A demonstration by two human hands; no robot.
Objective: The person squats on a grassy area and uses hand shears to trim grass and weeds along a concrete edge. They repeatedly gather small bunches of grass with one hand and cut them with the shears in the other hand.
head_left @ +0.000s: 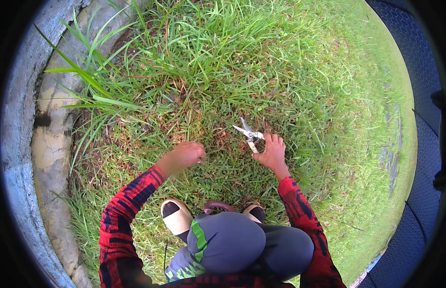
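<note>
My right hand [274,152] grips a pair of pruning shears [251,135] by the pale handles. Their metal blades are spread apart and point up and to the left, just above the short grass [227,165]. My left hand [184,156] is closed over the grass to the left of the shears, fingers curled in and slightly blurred. Whatever it may hold is hidden. Between the hands lie cut stems and brownish dry blades. Taller green grass [203,57] stands beyond both hands.
A weathered concrete kerb [52,158] curves along the left side, with long grass blades leaning over it. My sandalled foot [177,218] and bent knees are close below the hands. A purple curved object [218,206] lies between my feet. Dark mesh-patterned panels [422,158] line the right edge.
</note>
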